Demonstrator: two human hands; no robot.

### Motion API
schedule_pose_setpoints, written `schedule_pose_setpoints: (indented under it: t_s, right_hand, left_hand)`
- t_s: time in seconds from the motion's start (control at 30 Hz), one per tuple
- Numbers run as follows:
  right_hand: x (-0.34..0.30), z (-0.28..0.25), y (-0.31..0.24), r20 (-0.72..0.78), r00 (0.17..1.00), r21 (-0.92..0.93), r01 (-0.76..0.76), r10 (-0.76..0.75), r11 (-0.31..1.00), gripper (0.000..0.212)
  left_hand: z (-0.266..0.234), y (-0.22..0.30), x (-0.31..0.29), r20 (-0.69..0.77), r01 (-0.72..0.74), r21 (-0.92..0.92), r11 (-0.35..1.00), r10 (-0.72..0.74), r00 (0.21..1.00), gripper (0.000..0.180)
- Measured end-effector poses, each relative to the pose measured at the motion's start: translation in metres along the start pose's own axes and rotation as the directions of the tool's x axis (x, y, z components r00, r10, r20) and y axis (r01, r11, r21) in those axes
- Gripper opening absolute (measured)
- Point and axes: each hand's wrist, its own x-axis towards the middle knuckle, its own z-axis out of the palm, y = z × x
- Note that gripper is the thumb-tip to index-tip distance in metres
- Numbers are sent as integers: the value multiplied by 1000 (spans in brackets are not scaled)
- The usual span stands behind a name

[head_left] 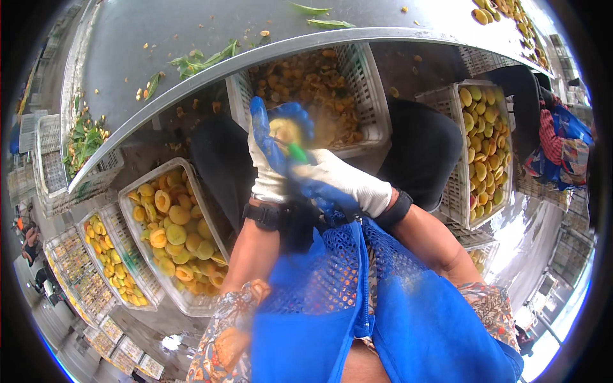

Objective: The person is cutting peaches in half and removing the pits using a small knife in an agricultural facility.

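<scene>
My left hand (268, 153), in a white glove with blue-coated fingers, is closed around a yellow peach piece (285, 131). It is held over a white crate (380, 105) of peach scraps and pits. My right hand (341, 182), gloved the same way, is closed on a small tool with a green handle (297, 153). The tool is close against the fruit; its working end is blurred and I cannot make it out. Both hands are together in front of my blue vest, between my knees.
A metal table (147, 41) with leaves and pits curves across the far side. White crates of yellow peaches (179, 233) stand at the left, and another crate (476, 153) at the right. A co-worker (562, 147) sits at the far right.
</scene>
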Motion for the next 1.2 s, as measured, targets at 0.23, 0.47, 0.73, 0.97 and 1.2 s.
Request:
schedule_pose_setpoints:
  t_s: [0.23,0.47,0.73,0.97,1.2]
  right_hand:
    - [-11,3,-6,103,990,228,-119,98,966,26]
    - [-18,-1,-12,197,962,411,-254,186,876,29]
    - [-9,-18,11,519,855,756,-454,-9,472,35]
    - [0,-21,19,524,852,774,-476,0,419,40]
    - [7,-20,24,542,822,820,-471,-175,325,36]
  left_hand:
    - [-12,17,14,30,203,337,919,-226,974,52]
    - [-3,26,18,308,-41,527,849,-146,940,48]
    - [29,32,12,223,129,590,797,-314,923,54]
    - [9,-1,13,61,45,280,959,-64,996,48]
    - [0,-16,35,178,164,-80,983,-147,973,52]
